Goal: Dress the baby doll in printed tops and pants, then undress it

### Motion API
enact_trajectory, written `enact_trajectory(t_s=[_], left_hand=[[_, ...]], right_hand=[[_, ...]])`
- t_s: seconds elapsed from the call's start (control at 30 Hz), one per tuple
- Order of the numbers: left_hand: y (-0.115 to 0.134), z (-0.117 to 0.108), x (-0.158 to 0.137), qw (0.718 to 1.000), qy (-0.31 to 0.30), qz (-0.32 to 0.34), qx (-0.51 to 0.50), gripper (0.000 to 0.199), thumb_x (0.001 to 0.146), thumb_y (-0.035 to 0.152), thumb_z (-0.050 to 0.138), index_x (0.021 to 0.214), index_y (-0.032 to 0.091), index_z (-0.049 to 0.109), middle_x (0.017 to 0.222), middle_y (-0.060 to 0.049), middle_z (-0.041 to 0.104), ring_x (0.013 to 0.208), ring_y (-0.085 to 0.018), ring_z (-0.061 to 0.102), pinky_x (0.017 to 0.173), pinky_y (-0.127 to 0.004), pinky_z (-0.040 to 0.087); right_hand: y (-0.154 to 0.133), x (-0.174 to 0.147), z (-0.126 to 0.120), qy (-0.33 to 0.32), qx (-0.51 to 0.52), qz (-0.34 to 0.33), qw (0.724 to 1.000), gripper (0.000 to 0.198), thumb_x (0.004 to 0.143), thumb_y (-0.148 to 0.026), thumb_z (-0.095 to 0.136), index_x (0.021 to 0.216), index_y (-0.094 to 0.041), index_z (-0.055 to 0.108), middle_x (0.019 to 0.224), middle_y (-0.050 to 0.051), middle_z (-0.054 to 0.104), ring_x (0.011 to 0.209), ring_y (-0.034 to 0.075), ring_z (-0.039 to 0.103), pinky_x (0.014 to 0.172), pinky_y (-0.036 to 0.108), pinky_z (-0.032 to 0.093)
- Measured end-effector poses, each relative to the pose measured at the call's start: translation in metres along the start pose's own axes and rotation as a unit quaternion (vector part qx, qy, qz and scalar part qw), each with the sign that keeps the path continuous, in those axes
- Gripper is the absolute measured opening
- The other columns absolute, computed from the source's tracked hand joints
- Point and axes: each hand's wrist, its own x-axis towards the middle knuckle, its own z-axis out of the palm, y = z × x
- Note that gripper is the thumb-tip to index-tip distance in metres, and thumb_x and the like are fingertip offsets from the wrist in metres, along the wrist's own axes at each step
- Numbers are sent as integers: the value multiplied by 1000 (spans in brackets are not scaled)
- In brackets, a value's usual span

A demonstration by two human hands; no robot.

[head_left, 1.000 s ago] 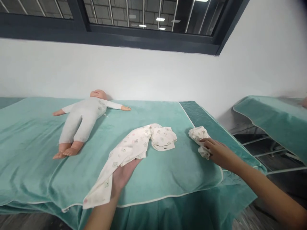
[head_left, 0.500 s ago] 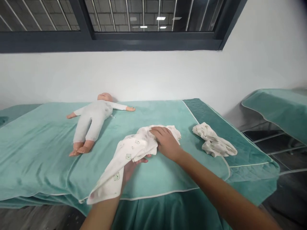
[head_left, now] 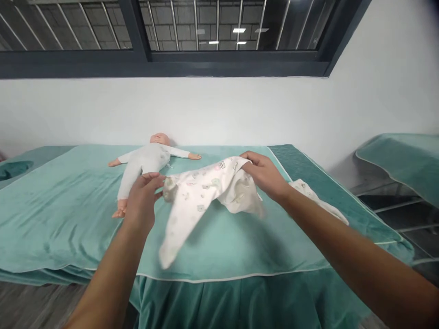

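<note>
Between my two hands a white baby garment with small printed animals hangs above the bed; whether it is a top or trousers I cannot tell. My left hand pinches its left end near an opening. At the upper right, my right hand grips the cloth between thumb and fingers. One narrow part dangles down, blurred by motion. Behind my left hand a baby doll in a pale suit lies on its back, arms spread, one foot hidden by that hand. A second white printed garment lies crumpled beyond my right forearm, partly covered by it.
A green velvet cover with white piping spreads over the bed, and a darker quilted part runs along its right side. Behind stand a white wall and a barred window. Another green-covered bed stands at the right.
My left hand has come out from under the garment and moved left to its end. My right hand has shifted up and right. The garment is now lifted and stretched between them.
</note>
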Motion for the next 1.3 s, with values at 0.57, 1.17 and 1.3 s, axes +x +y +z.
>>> enact_trajectory(t_s=[0.57,1.17,1.3], left_hand=[[48,123,-33,925,-132,242,263,3,83,25,59,82,23,58,82,0,66,75,-19,58,77,-34,44],[82,98,-5,863,-59,291,409,23,76,9,50,83,23,66,78,-4,65,79,-24,56,74,-35,41],[89,82,-3,909,-74,226,341,16,78,15,58,86,25,68,82,-3,66,82,-22,55,80,-33,45]], right_hand=[[-65,3,-4,41,-188,-171,966,15,78,-16,48,84,-19,62,76,-2,61,69,14,51,65,26,36],[-47,-5,-58,113,-528,-154,827,31,83,-10,40,100,-18,64,90,8,63,74,21,56,63,30,35],[-36,-11,-78,107,-454,-132,874,36,82,-12,39,104,-22,66,99,6,68,88,25,61,70,33,42]])
